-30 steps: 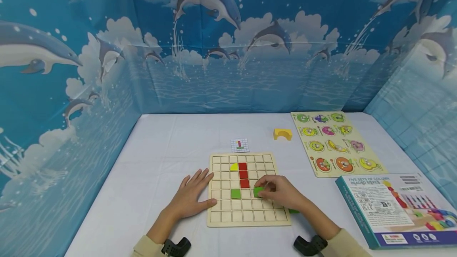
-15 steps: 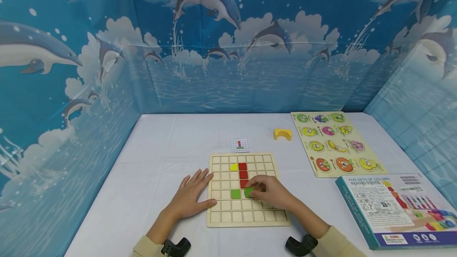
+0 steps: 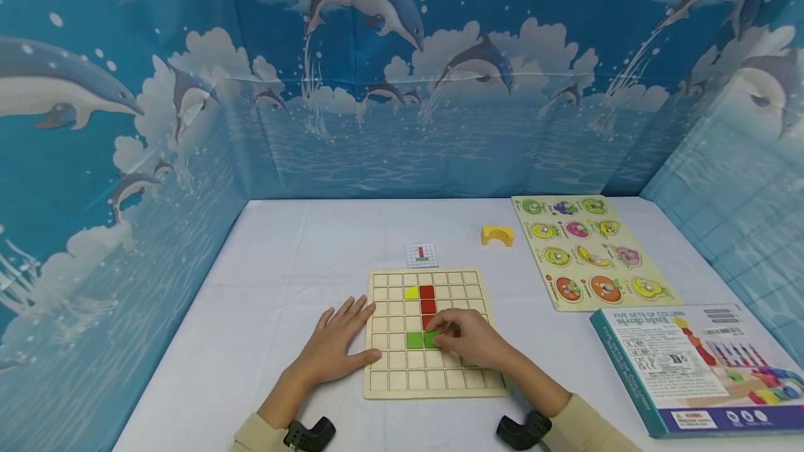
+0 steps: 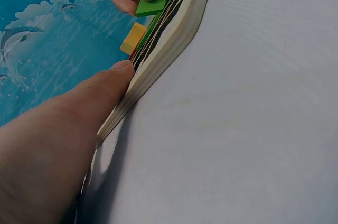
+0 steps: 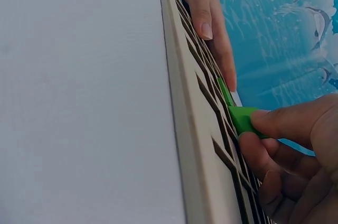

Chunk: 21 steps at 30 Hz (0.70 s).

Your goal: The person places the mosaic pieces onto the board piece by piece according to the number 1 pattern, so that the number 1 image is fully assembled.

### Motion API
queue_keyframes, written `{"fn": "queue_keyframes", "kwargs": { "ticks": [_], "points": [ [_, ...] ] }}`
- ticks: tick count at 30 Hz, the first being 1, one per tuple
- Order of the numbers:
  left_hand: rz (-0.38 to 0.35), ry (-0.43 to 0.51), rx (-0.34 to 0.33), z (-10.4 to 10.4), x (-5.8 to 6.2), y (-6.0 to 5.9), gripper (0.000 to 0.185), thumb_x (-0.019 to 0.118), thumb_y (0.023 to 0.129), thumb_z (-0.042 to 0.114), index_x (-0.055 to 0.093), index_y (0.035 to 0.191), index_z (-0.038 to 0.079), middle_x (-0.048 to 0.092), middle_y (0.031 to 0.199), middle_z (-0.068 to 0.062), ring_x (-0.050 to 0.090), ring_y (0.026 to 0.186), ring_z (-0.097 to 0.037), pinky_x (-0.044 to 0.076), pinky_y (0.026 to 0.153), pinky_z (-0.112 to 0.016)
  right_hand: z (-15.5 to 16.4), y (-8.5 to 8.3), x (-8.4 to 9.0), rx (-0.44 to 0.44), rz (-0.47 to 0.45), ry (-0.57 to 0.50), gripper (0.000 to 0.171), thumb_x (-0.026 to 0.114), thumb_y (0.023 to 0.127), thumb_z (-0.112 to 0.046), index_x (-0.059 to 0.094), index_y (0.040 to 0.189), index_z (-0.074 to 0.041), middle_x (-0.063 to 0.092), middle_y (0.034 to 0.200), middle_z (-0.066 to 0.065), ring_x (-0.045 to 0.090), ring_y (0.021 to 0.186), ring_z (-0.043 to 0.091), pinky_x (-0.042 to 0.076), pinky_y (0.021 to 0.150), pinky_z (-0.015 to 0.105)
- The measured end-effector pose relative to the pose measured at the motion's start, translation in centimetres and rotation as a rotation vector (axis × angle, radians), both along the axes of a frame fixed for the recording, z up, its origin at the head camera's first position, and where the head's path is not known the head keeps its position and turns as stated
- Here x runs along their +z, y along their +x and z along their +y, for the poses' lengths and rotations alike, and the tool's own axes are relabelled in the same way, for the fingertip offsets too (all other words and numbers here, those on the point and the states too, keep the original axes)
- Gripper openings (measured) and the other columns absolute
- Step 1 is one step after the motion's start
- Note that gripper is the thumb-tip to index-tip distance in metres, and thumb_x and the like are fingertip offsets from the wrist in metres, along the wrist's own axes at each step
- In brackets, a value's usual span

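A wooden grid board [image 3: 389,379] lies flat on the white table. My left hand [image 3: 342,340] rests at its left edge, fingers spread, with the thumb [image 4: 108,81] on the edge in the left wrist view. Between thumb and fingers, my right hand [image 3: 471,337] pinches a green square tile [image 5: 242,118]. That tile is tilted low over a cell just right of another green tile [image 3: 414,340], which sits in the grid. Above them runs a column of red tiles [image 3: 428,306], the lowest partly hidden by my right fingers. A yellow piece [image 3: 411,293] with a rounded corner sits left of the top red tile.
Behind the board lies a small printed pattern card [image 3: 421,255]. A yellow arch block [image 3: 497,235] stands farther back to the right. At the right are a fruit puzzle board [image 3: 568,243] and a toy box [image 3: 678,361]. A dolphin-print curtain [image 3: 402,138] surrounds the table.
My right hand has moved left across the board with the green tile, bringing it beside the other green tile under the red column. My left hand has stayed put.
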State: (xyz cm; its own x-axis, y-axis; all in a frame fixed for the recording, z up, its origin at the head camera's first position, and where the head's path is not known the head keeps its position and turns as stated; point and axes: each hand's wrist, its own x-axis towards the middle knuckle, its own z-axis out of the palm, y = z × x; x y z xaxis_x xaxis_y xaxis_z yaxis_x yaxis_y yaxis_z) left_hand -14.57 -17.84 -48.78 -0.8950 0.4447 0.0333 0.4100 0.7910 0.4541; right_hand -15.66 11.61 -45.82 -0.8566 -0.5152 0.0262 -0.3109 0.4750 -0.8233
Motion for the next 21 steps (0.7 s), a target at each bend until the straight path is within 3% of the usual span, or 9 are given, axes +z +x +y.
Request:
{"fn": "queue_keyframes", "kwargs": {
  "ticks": [21],
  "points": [
    [0.005, -0.004, -0.003, 0.04, 0.17, 0.04, 0.085, 0.055, 0.087, 0.065, 0.031, 0.155, 0.018, 0.023, 0.160, -0.003, 0.015, 0.148, -0.024, 0.010, 0.114, -0.054, 0.24, 0.17, -0.55, -0.012, 0.101, 0.061, 0.014, 0.073, 0.089, -0.012, 0.075, 0.102, -0.012, 0.057, 0.089, -0.008, 0.047, 0.070, 0.006, 0.044, 0.060, 0.023]
  ]
}}
